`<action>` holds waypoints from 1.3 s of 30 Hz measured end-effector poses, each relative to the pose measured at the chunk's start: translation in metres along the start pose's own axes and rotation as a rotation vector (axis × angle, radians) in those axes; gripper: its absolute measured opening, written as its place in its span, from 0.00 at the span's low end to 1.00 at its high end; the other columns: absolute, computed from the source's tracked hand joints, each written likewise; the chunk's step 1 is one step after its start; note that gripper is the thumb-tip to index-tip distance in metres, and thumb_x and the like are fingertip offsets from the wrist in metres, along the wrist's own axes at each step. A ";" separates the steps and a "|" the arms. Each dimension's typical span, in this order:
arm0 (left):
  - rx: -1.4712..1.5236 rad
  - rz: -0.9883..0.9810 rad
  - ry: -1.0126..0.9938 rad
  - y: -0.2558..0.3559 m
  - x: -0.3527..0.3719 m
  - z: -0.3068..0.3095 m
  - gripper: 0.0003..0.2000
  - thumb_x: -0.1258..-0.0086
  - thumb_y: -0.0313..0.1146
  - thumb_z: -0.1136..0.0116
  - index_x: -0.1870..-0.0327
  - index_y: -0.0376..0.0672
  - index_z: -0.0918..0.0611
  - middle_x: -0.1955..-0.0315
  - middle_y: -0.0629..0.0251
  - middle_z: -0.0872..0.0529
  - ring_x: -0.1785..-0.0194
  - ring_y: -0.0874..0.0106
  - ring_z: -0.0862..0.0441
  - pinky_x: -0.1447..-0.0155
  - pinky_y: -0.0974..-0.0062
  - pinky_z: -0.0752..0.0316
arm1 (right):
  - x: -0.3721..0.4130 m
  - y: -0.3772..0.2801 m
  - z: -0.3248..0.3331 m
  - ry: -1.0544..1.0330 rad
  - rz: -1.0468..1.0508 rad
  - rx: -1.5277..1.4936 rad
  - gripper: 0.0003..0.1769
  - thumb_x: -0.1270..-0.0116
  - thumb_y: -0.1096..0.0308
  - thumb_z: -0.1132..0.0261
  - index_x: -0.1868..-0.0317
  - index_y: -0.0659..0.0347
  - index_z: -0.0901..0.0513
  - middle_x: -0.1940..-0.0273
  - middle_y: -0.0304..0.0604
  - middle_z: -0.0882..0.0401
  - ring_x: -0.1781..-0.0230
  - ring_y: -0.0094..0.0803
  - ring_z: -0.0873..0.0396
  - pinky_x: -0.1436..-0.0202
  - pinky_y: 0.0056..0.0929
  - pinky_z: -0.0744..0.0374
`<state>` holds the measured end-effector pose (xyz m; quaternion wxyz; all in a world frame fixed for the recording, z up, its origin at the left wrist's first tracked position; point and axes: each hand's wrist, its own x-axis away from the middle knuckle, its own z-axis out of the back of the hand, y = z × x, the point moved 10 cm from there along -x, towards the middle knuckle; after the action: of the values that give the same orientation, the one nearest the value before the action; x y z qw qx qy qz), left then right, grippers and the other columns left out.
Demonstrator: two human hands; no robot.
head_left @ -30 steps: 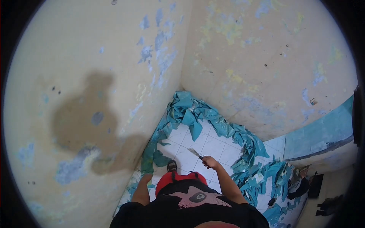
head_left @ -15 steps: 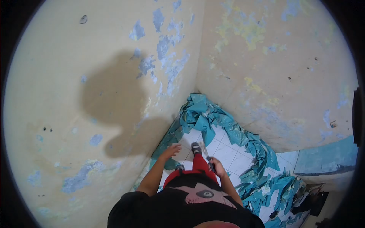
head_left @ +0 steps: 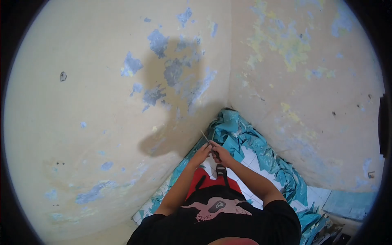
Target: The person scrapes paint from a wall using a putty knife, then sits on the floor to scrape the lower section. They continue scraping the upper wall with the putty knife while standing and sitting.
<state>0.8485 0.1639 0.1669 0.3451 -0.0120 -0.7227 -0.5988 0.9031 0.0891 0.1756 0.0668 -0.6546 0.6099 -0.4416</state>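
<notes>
My right hand is closed round the dark handle of a thin scraper-like tool, whose blade points up and to the left. My left hand is beside it, its fingers close against the tool near the base of the blade. Whether those fingers grip the tool is hard to make out. Both hands are in front of my body, above the floor near the corner.
Two walls with blue and yellow patches meet at a corner. Crumpled teal peelings lie along their base on white floor tiles. A teal-covered ledge is at the right.
My hands have come together in front of me, and the tool has been raised with its blade pointing up-left. The view has shifted, and my shadow lies nearer the corner.
</notes>
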 end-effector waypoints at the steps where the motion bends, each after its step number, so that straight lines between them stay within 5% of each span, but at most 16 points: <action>1: -0.007 -0.034 0.043 0.013 -0.008 0.008 0.26 0.23 0.49 0.55 0.31 0.41 0.33 0.48 0.61 0.20 0.50 0.69 0.19 0.48 0.70 0.23 | -0.014 -0.008 -0.006 0.013 -0.019 -0.038 0.32 0.27 0.63 0.54 0.23 0.45 0.44 0.77 0.34 0.32 0.86 0.23 0.38 0.83 0.22 0.39; 2: -0.006 -0.039 0.049 0.023 -0.018 0.014 0.26 0.23 0.49 0.55 0.31 0.41 0.33 0.48 0.61 0.20 0.50 0.69 0.19 0.48 0.70 0.23 | -0.028 -0.015 -0.012 0.026 -0.038 -0.079 0.32 0.27 0.63 0.54 0.23 0.43 0.44 0.76 0.34 0.32 0.84 0.23 0.38 0.81 0.22 0.39; 5: 0.155 0.000 0.126 0.038 -0.046 0.040 0.22 0.23 0.48 0.55 0.38 0.43 0.28 0.78 0.71 0.26 0.80 0.78 0.27 0.76 0.78 0.28 | -0.057 -0.037 -0.035 0.065 -0.019 -0.179 0.28 0.26 0.60 0.52 0.26 0.37 0.40 0.76 0.32 0.32 0.83 0.24 0.37 0.80 0.23 0.40; 11: 0.073 -0.020 0.223 0.113 -0.078 0.075 0.21 0.24 0.46 0.54 0.37 0.46 0.28 0.80 0.71 0.28 0.86 0.80 0.32 0.84 0.80 0.36 | -0.117 -0.078 -0.058 0.125 0.078 -0.409 0.21 0.25 0.57 0.51 0.33 0.35 0.30 0.78 0.28 0.35 0.85 0.20 0.38 0.82 0.22 0.39; 14: 0.017 0.017 0.229 0.127 -0.105 0.091 0.28 0.24 0.44 0.56 0.24 0.55 0.42 0.79 0.70 0.29 0.88 0.78 0.32 0.86 0.78 0.34 | -0.138 -0.101 -0.058 0.182 0.172 -0.468 0.16 0.24 0.56 0.51 0.40 0.39 0.25 0.79 0.28 0.36 0.85 0.20 0.39 0.83 0.22 0.40; 17: -0.102 0.002 0.201 0.155 -0.118 0.102 0.21 0.25 0.41 0.56 0.35 0.45 0.29 0.82 0.70 0.29 0.87 0.79 0.32 0.86 0.79 0.35 | -0.159 -0.119 -0.064 0.172 0.210 -0.537 0.11 0.24 0.56 0.51 0.51 0.43 0.23 0.80 0.28 0.37 0.86 0.20 0.39 0.83 0.22 0.41; 19: -0.127 0.019 0.159 0.161 -0.131 0.107 0.20 0.25 0.41 0.56 0.35 0.46 0.29 0.82 0.69 0.29 0.88 0.78 0.32 0.87 0.78 0.35 | -0.171 -0.127 -0.065 0.204 0.219 -0.602 0.11 0.24 0.55 0.52 0.61 0.46 0.25 0.81 0.27 0.37 0.86 0.20 0.39 0.84 0.22 0.41; 24: -0.181 0.145 0.088 0.157 -0.163 0.103 0.20 0.26 0.41 0.55 0.35 0.48 0.29 0.80 0.65 0.25 0.85 0.74 0.28 0.84 0.74 0.30 | -0.187 -0.133 -0.044 0.186 0.183 -0.631 0.10 0.25 0.58 0.53 0.63 0.47 0.27 0.81 0.28 0.38 0.87 0.20 0.41 0.84 0.21 0.41; 26: -0.225 0.058 0.135 0.161 -0.173 0.098 0.21 0.26 0.40 0.56 0.34 0.47 0.30 0.75 0.62 0.21 0.80 0.72 0.24 0.76 0.71 0.25 | -0.183 -0.146 -0.037 0.175 0.196 -0.611 0.12 0.25 0.57 0.53 0.68 0.47 0.29 0.81 0.28 0.38 0.88 0.20 0.41 0.84 0.21 0.41; 27: -0.305 -0.057 0.127 0.161 -0.181 0.096 0.29 0.28 0.40 0.57 0.26 0.45 0.40 0.77 0.57 0.19 0.80 0.66 0.20 0.78 0.69 0.22 | -0.179 -0.142 -0.034 0.174 0.163 -0.610 0.12 0.26 0.57 0.52 0.67 0.47 0.28 0.82 0.28 0.38 0.88 0.20 0.41 0.85 0.21 0.42; 31: -0.331 -0.108 0.223 0.163 -0.173 0.095 0.30 0.29 0.40 0.57 0.26 0.40 0.41 0.73 0.52 0.16 0.77 0.64 0.18 0.70 0.65 0.21 | -0.173 -0.147 -0.037 0.108 0.103 -0.553 0.12 0.27 0.56 0.51 0.68 0.48 0.27 0.82 0.28 0.38 0.89 0.19 0.42 0.86 0.21 0.43; 35: -0.294 -0.052 0.160 0.161 -0.192 0.091 0.31 0.29 0.40 0.57 0.26 0.38 0.42 0.72 0.53 0.16 0.77 0.66 0.18 0.72 0.67 0.21 | -0.187 -0.146 -0.019 0.173 0.077 -0.568 0.13 0.27 0.56 0.51 0.69 0.48 0.27 0.82 0.28 0.38 0.89 0.19 0.43 0.86 0.20 0.43; 39: -0.179 0.009 0.197 0.166 -0.183 0.077 0.22 0.25 0.40 0.56 0.32 0.47 0.33 0.71 0.61 0.20 0.76 0.72 0.22 0.75 0.73 0.23 | -0.172 -0.162 -0.015 0.152 0.048 -0.558 0.14 0.26 0.55 0.52 0.67 0.48 0.25 0.82 0.28 0.38 0.88 0.19 0.43 0.86 0.20 0.43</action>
<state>1.0225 0.3505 0.2121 0.4147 0.0126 -0.6288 -0.6576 1.0357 0.2836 0.2006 -0.1510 -0.5982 0.7264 -0.3029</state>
